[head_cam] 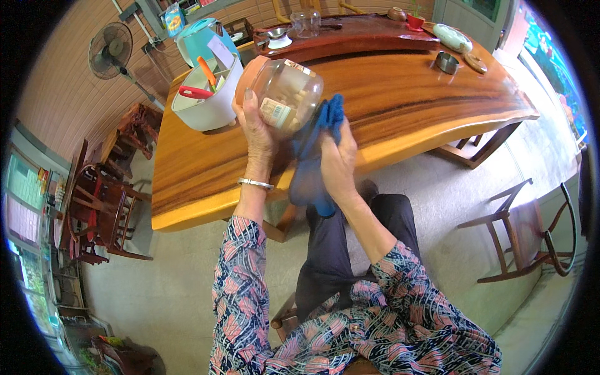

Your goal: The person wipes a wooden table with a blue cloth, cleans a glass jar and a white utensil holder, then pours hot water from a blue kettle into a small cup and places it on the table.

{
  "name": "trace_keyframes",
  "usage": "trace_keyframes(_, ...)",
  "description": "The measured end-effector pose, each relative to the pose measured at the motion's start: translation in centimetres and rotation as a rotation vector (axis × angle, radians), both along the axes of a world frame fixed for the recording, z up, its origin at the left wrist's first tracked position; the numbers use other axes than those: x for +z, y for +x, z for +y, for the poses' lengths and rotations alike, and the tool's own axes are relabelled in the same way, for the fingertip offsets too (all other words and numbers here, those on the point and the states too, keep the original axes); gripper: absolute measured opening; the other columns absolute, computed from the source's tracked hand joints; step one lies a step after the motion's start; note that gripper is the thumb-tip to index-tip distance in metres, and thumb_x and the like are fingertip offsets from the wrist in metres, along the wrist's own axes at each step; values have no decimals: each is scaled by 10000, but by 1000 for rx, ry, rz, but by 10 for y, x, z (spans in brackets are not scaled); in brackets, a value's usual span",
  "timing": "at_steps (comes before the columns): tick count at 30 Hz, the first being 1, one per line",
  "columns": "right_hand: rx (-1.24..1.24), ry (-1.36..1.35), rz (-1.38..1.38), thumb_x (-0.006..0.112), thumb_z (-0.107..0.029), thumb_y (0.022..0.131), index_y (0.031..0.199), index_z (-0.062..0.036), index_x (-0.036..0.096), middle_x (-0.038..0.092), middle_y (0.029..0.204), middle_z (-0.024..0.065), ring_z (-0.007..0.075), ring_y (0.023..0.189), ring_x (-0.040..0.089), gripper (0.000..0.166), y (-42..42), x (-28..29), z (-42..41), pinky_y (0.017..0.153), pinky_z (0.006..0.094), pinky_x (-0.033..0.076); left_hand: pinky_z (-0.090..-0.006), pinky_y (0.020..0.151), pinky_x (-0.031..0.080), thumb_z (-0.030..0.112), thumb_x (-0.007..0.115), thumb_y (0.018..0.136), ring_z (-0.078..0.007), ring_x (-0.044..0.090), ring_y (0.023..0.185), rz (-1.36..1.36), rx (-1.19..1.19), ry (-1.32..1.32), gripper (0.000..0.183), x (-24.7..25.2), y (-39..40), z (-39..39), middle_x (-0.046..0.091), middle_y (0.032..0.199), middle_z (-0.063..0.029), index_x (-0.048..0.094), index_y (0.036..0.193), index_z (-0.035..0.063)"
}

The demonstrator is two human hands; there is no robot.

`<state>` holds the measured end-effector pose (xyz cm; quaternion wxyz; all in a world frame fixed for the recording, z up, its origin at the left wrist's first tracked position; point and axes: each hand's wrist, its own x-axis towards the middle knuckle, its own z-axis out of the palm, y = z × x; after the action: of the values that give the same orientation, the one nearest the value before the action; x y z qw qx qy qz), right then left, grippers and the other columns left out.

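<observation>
My left hand (253,117) grips a clear plastic jar (300,89) by its orange lid end, and the jar lies tilted on its side above the wooden table (422,93). Pale pieces and a label with a printed code show on the jar. In my right hand (340,159) is a bunched blue cloth (311,164), its top close to the jar's base and its lower part hanging past the table's front edge. Whether cloth and jar touch I cannot tell.
A white divided container (201,110) with red and orange handled tools stands left of the jar. Behind it is a blue kettle (206,37). A dark wooden tea tray (356,35) spans the back; a metal bowl (446,63) sits at the right. Wooden chairs flank the table.
</observation>
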<state>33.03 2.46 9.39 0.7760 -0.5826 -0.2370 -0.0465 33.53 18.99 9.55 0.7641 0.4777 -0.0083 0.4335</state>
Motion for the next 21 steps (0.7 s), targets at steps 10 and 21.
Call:
trace_keyframes(10, -312, -358, -615, 671, -159, 861, 1325, -86, 536, 599, 1218, 185, 407, 1148, 524, 489, 46, 32, 26, 987, 464, 421, -353, 1002, 403, 414, 694, 873, -232, 481, 1145, 211, 301, 268, 750, -10, 4, 7, 467, 1235, -190, 342, 1340, -55)
trace_keyframes(21, 191, -258, 8, 634, -297, 939, 1025, 7, 684, 681, 835, 87, 144, 768, 612, 320, 156, 7, 20, 678, 298, 481, -353, 974, 451, 351, 764, 803, -233, 526, 1134, 250, 144, 337, 785, 7, -7, -25, 492, 1238, -166, 321, 1350, 4)
